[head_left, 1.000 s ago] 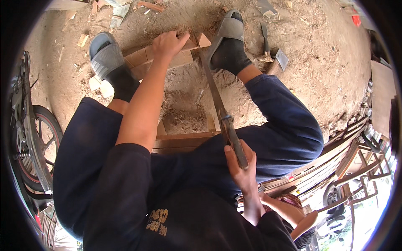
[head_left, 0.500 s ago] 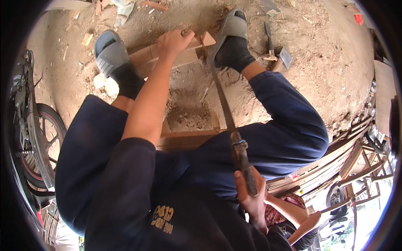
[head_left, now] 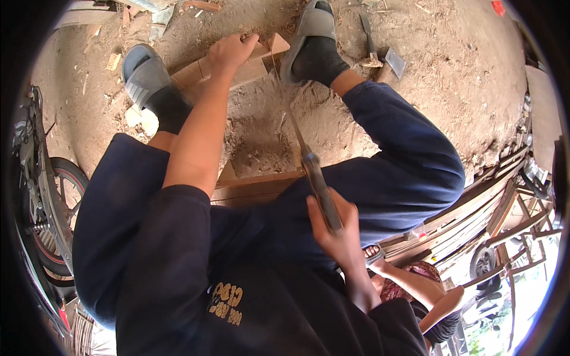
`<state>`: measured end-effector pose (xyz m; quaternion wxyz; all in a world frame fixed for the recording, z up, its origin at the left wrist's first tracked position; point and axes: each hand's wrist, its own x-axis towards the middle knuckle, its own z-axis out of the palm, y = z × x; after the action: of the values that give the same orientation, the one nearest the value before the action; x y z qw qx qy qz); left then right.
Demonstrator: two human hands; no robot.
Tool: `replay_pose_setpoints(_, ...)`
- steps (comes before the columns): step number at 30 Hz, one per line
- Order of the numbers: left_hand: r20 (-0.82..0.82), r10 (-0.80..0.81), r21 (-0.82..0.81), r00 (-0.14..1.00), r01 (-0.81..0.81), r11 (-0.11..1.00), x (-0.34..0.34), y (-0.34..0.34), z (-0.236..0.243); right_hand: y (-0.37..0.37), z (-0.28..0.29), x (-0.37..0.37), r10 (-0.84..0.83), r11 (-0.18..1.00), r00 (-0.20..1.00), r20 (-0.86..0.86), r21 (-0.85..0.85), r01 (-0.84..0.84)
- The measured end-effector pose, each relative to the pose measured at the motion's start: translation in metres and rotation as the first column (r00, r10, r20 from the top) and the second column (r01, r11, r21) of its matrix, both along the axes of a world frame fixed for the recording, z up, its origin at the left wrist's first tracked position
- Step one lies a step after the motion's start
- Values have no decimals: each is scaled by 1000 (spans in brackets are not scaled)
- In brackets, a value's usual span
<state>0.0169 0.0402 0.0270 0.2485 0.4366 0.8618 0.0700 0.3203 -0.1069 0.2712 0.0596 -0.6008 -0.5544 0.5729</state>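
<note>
My right hand [head_left: 337, 228] is wrapped round the dark handle of a handsaw [head_left: 295, 127]. Its thin blade slants away from me, and its far end meets a piece of wood [head_left: 257, 52] near that piece's right end. On top of this wood my left hand [head_left: 230, 54] is closed, gripping it between my two feet. A triangular-looking end [head_left: 278, 43] of the wood shows just right of the blade. Below lies a paler wooden block [head_left: 249, 73], which seems to bear the piece. The fingertips of my left hand are partly hidden.
My sandalled feet [head_left: 147, 74] flank the wood on a dirt floor strewn with chips. A chisel-like tool [head_left: 369, 38] and a hatchet-like blade [head_left: 395, 62] lie beyond my right foot. A motorcycle wheel [head_left: 62, 202] stands left. Stacked boards [head_left: 457, 219] and another person's arm [head_left: 415, 288] are at right.
My right hand has moved forward and left, pushing the saw farther along the wood. The whole view has shifted slightly; my left hand keeps its grip on the wood.
</note>
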Motion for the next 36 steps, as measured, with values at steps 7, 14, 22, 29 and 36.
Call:
replay_pose_setpoints(7, -32, 10, -43, 999, -11, 999, 1, 1, -7, -22, 30, 28, -52, 997, 999, 1, -52, 52)
replay_pose_setpoints(14, -85, -47, -58, 995, 42, 997, -8, 3, -13, -14, 31, 25, -59, 998, 998, -31, 5, 59)
replay_pose_setpoints(22, 73, -205, 25, 976, 204, 979, -12, -12, 1, 2, -7, 13, -82, 996, 995, -49, -29, 80)
replay_pose_setpoints(29, 4, -278, 49, 961, 277, 960, -15, -27, 0, -10, 18, 21, -96, 995, 995, -22, 37, 97)
replay_pose_setpoints(36, -109, -265, 260, 958, 285, 923, -7, -35, -7, -27, 26, 20, -82, 995, 996, -28, 62, 84)
